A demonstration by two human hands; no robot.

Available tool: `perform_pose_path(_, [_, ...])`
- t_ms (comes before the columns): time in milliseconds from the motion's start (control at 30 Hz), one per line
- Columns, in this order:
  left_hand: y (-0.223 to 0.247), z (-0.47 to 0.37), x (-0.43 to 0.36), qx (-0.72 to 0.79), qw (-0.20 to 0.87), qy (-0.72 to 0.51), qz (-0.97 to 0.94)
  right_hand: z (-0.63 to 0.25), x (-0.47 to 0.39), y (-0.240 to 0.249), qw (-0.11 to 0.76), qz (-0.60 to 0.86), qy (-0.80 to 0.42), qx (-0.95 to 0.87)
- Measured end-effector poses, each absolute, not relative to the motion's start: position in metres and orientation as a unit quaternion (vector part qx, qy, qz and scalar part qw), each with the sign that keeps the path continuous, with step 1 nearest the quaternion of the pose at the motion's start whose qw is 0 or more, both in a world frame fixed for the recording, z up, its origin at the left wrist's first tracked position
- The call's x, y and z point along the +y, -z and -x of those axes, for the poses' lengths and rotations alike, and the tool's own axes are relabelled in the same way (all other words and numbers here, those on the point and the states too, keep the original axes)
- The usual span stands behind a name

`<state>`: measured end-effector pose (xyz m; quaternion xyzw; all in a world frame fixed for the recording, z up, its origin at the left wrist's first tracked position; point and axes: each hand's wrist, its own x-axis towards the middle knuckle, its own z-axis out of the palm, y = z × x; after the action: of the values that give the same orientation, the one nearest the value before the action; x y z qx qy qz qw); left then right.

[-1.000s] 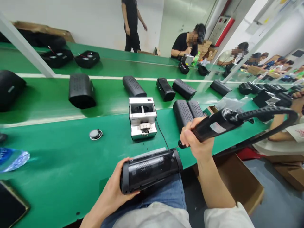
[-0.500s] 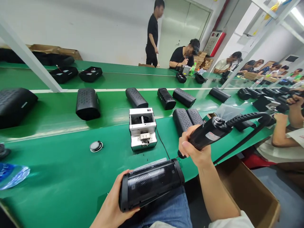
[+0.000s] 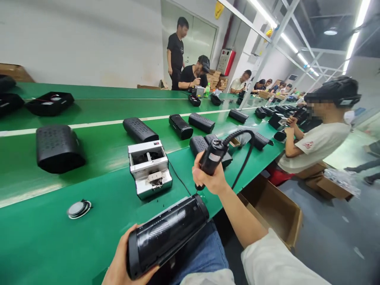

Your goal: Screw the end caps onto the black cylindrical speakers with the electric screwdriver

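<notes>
My left hand (image 3: 124,257) is wrapped round the near end of a black speaker (image 3: 169,233), which lies tilted over my lap at the table's front edge. Two perforated patches show on its glossy face. In my right hand (image 3: 210,174) is a black corded electric screwdriver (image 3: 213,156), held steeply with its tip down at the speaker's far end. Whether the bit sits in a screw there is too small to tell. Just beyond the speaker stands a silver screw feeder (image 3: 150,168), with a few tiny dark screws on the table in front of it.
A round speaker driver (image 3: 78,208) lies on the green table (image 3: 38,233) at left. Several black speaker housings (image 3: 61,148) stand along the belt. An open cardboard box (image 3: 276,209) is below the edge at right. A co-worker (image 3: 323,126) sits further right.
My view has swung right, bringing the seated co-worker into full sight. The screwdriver has gone from a slanted to a steeper hold, its tip still by the speaker's far end.
</notes>
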<state>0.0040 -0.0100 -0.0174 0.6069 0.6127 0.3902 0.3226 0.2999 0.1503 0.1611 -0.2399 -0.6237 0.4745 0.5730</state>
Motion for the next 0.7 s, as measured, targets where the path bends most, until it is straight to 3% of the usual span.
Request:
perform_pose_path(133, [0.007,-0.003,-0.011,0.592,0.326,-0.37,-0.638,-0.298,0.138,-0.195,0.569,0.214,-0.474,-0.637])
perform_pose_path(333, [-0.003,0.0,-0.011,0.544,0.347,-0.369,-0.669,-0.259,0.146,-0.247,0.718,0.18,-0.291,-0.607])
perform_pose_path(700, [-0.004,-0.001,-0.014,0.54,0.356,-0.364,-0.671,-0.161,0.195,-0.209,0.671,0.23,-0.31,-0.633])
